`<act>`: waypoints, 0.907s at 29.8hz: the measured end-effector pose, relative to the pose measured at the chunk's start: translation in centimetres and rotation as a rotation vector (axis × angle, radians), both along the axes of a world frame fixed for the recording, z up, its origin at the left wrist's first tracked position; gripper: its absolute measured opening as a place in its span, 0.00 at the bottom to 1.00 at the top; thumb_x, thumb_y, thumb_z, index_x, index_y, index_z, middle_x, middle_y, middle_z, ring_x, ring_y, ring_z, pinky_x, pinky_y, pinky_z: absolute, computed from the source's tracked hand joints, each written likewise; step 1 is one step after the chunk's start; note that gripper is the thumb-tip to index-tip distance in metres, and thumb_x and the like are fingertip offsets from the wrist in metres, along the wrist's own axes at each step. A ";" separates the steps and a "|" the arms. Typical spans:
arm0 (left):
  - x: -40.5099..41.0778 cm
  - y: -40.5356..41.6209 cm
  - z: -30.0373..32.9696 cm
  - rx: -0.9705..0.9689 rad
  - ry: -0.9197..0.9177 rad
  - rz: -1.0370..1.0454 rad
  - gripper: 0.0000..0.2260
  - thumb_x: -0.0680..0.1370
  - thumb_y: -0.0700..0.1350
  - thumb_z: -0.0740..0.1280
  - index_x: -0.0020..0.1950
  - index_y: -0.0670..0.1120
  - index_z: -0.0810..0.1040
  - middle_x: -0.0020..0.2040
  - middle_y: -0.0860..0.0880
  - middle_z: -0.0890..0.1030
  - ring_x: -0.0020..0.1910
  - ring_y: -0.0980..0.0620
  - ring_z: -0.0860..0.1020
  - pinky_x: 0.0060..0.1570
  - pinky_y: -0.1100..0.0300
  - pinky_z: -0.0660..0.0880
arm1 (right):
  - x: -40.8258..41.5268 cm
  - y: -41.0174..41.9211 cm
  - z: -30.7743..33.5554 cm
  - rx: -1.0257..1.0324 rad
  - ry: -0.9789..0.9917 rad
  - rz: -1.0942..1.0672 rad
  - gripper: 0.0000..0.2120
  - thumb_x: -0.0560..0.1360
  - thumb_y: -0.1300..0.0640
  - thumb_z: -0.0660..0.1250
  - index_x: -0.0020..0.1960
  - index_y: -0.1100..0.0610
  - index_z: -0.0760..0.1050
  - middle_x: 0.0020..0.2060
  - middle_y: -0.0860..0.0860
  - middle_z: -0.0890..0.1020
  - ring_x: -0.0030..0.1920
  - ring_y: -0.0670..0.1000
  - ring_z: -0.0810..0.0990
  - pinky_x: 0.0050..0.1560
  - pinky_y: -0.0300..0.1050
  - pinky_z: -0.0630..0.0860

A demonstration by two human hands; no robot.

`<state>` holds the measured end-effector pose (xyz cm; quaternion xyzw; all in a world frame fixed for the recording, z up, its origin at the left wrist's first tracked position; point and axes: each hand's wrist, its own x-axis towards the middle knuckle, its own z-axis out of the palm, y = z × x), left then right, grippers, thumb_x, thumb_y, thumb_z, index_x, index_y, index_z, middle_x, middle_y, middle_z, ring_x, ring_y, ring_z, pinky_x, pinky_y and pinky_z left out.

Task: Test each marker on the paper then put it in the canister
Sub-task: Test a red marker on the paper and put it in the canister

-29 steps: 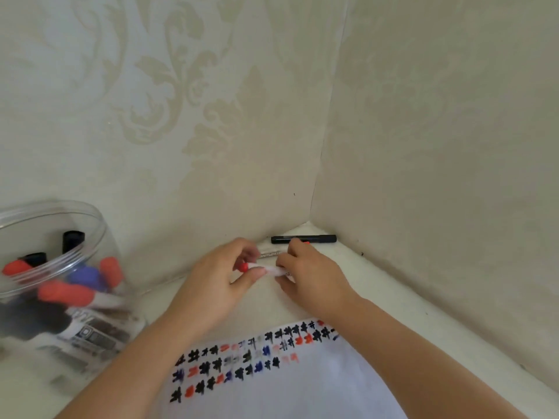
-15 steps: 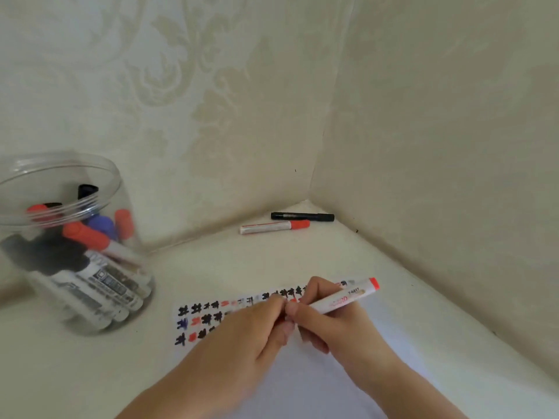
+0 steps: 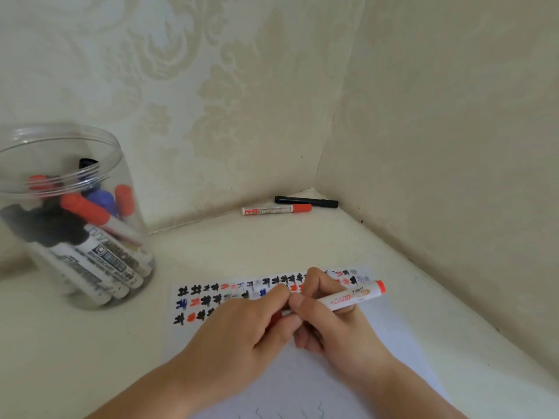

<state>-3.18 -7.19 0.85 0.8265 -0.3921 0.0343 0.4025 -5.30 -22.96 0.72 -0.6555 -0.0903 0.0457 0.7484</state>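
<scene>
You are at the uncapping step with a red marker (image 3: 348, 297). Your right hand (image 3: 335, 325) pinches its white barrel between thumb and fingers, the red butt end pointing out toward 2 o'clock. Your left hand (image 3: 251, 325) meets it at the nib end, fingers curled and pinching what looks like the red cap (image 3: 276, 318), of which only a sliver shows below your thumb. I cannot tell whether the cap has come free of the barrel.

Both hands hover over the paper (image 3: 393, 337), which lies on the bench (image 3: 272, 246) and carries three rows of small black, red and blue test marks along its far edge.

My reading of the next move: pull the cap straight off, keep it in your left hand, then bring the nib down on a blank patch of paper just below the rows. After the test mark, recap before dropping it in.

The canister (image 3: 65, 219), a clear plastic jar with no lid on, stands at 10 o'clock, well apart from your hands. It holds a leaning pile of markers with black, red and blue caps.

Two more wait in the corner at 12 o'clock: a second red marker (image 3: 276, 209) and, just behind it, a black marker (image 3: 306, 202), lying against the wall.
</scene>
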 end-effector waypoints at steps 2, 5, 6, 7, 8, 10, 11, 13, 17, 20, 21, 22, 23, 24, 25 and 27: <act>-0.1 0.0 0.1 -0.006 -0.002 0.001 0.13 0.75 0.59 0.52 0.43 0.51 0.69 0.36 0.60 0.81 0.27 0.54 0.72 0.28 0.66 0.66 | -0.1 0.1 0.0 0.009 -0.003 -0.002 0.10 0.67 0.52 0.67 0.31 0.52 0.69 0.21 0.51 0.74 0.22 0.47 0.71 0.23 0.34 0.64; -0.2 0.1 0.1 -0.015 -0.002 0.001 0.14 0.75 0.58 0.53 0.42 0.51 0.71 0.35 0.59 0.81 0.26 0.56 0.71 0.28 0.69 0.63 | -0.1 0.3 0.1 0.010 -0.010 -0.014 0.11 0.67 0.52 0.67 0.30 0.51 0.68 0.21 0.52 0.74 0.22 0.47 0.70 0.23 0.34 0.64; -0.2 0.2 0.0 -0.013 -0.009 0.013 0.15 0.75 0.60 0.53 0.42 0.51 0.71 0.32 0.57 0.79 0.25 0.55 0.70 0.27 0.69 0.62 | -0.1 0.3 0.1 0.000 -0.019 -0.027 0.11 0.67 0.52 0.67 0.29 0.51 0.68 0.21 0.52 0.74 0.22 0.47 0.69 0.23 0.35 0.63; -0.1 0.3 -0.2 -0.011 -0.018 0.031 0.16 0.75 0.61 0.53 0.42 0.52 0.71 0.28 0.54 0.76 0.24 0.54 0.68 0.26 0.68 0.60 | -0.2 0.3 0.1 -0.024 -0.037 -0.044 0.11 0.67 0.51 0.67 0.29 0.51 0.68 0.21 0.52 0.73 0.21 0.48 0.68 0.23 0.35 0.63; 0.0 0.5 -0.3 -0.012 -0.025 0.050 0.16 0.74 0.63 0.53 0.42 0.53 0.72 0.25 0.53 0.72 0.23 0.53 0.66 0.25 0.67 0.59 | -0.2 0.3 0.1 -0.058 -0.059 -0.055 0.11 0.67 0.51 0.67 0.29 0.51 0.68 0.21 0.51 0.73 0.22 0.48 0.68 0.23 0.35 0.62; 0.0 0.7 -0.4 -0.007 -0.037 0.066 0.15 0.74 0.64 0.53 0.43 0.55 0.71 0.23 0.54 0.68 0.23 0.53 0.66 0.25 0.67 0.59 | -0.1 0.4 0.3 -0.093 -0.073 -0.041 0.11 0.68 0.52 0.67 0.30 0.51 0.68 0.22 0.51 0.74 0.22 0.49 0.67 0.23 0.35 0.62; 0.0 0.7 -0.3 -0.007 -0.034 0.068 0.15 0.74 0.64 0.52 0.44 0.56 0.71 0.25 0.54 0.69 0.24 0.54 0.67 0.25 0.67 0.60 | 0.1 0.4 0.5 -0.084 -0.059 -0.031 0.10 0.67 0.52 0.68 0.30 0.51 0.69 0.22 0.52 0.73 0.22 0.49 0.67 0.23 0.35 0.62; 0.0 0.7 -0.1 -0.033 0.013 0.093 0.16 0.73 0.66 0.49 0.48 0.58 0.68 0.32 0.58 0.73 0.29 0.57 0.70 0.30 0.67 0.63 | 0.7 0.0 1.0 -0.057 -0.003 -0.080 0.09 0.67 0.55 0.68 0.31 0.52 0.70 0.22 0.53 0.73 0.22 0.48 0.66 0.23 0.36 0.61; 1.2 1.0 -0.7 -0.153 0.138 0.290 0.06 0.77 0.53 0.53 0.54 0.58 0.64 0.35 0.57 0.74 0.37 0.62 0.72 0.37 0.70 0.65 | 2.3 -2.5 1.3 -0.149 0.046 -0.361 0.05 0.72 0.62 0.66 0.38 0.59 0.74 0.24 0.54 0.77 0.24 0.51 0.70 0.25 0.40 0.67; 1.9 1.0 -1.5 -0.138 0.140 0.314 0.09 0.79 0.43 0.54 0.55 0.56 0.61 0.43 0.56 0.76 0.43 0.61 0.72 0.41 0.73 0.66 | 2.8 -2.1 0.5 -0.337 0.099 -0.375 0.09 0.70 0.65 0.66 0.33 0.57 0.72 0.26 0.50 0.76 0.27 0.47 0.69 0.28 0.38 0.64; 1.9 0.8 -1.7 -0.117 0.126 0.299 0.10 0.79 0.43 0.55 0.55 0.57 0.60 0.44 0.57 0.76 0.45 0.61 0.72 0.42 0.73 0.66 | 2.9 -1.7 0.1 -0.392 0.098 -0.386 0.11 0.69 0.65 0.66 0.31 0.56 0.70 0.24 0.48 0.74 0.25 0.44 0.67 0.26 0.34 0.61; 1.9 0.7 -2.0 -0.096 0.111 0.281 0.10 0.79 0.44 0.55 0.56 0.58 0.59 0.45 0.59 0.76 0.45 0.62 0.72 0.43 0.73 0.67 | 3.0 -1.3 -0.1 -0.424 0.083 -0.402 0.12 0.68 0.66 0.66 0.30 0.56 0.68 0.23 0.47 0.72 0.23 0.43 0.65 0.24 0.32 0.60; 1.8 0.6 -2.2 -0.082 0.103 0.261 0.11 0.79 0.45 0.55 0.56 0.59 0.59 0.46 0.59 0.76 0.45 0.62 0.73 0.43 0.71 0.67 | 3.0 -1.1 -0.3 -0.444 0.063 -0.415 0.13 0.68 0.66 0.66 0.30 0.57 0.66 0.23 0.48 0.71 0.22 0.42 0.63 0.23 0.32 0.59; 1.7 0.5 -2.3 -0.064 0.100 0.247 0.11 0.79 0.46 0.56 0.56 0.60 0.58 0.46 0.59 0.77 0.45 0.61 0.74 0.44 0.69 0.68 | 3.1 -0.9 -0.4 -0.464 0.045 -0.428 0.14 0.68 0.66 0.66 0.29 0.57 0.64 0.23 0.49 0.70 0.22 0.42 0.62 0.23 0.32 0.59; 1.6 0.5 -2.4 -0.047 0.094 0.240 0.11 0.78 0.46 0.56 0.56 0.60 0.59 0.46 0.59 0.77 0.45 0.61 0.74 0.45 0.67 0.69 | 3.1 -0.9 -0.5 -0.482 0.033 -0.445 0.15 0.69 0.65 0.66 0.29 0.56 0.63 0.23 0.50 0.70 0.22 0.43 0.62 0.23 0.33 0.59; 1.6 0.5 -2.5 -0.046 0.080 0.240 0.11 0.78 0.46 0.57 0.56 0.59 0.60 0.45 0.59 0.77 0.45 0.60 0.74 0.46 0.66 0.70 | 3.0 -1.0 -0.6 -0.499 0.026 -0.465 0.16 0.69 0.65 0.65 0.29 0.57 0.61 0.25 0.54 0.70 0.23 0.45 0.62 0.23 0.34 0.59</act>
